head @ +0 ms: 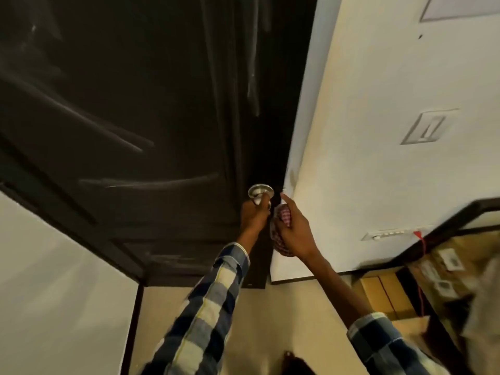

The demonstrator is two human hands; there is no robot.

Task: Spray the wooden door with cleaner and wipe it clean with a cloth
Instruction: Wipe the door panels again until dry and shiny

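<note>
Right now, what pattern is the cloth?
Red-and-white checks on the cloth, seen in the head view.

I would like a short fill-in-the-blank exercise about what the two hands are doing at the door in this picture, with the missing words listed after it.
1. The left hand grips the metal door ____.
2. The right hand holds a red and white checked ____.
3. The door is dark brown, and the wall beside it is ____.
4. Both sleeves have a ____ pattern.

Missing words: knob; cloth; white; checked
</note>
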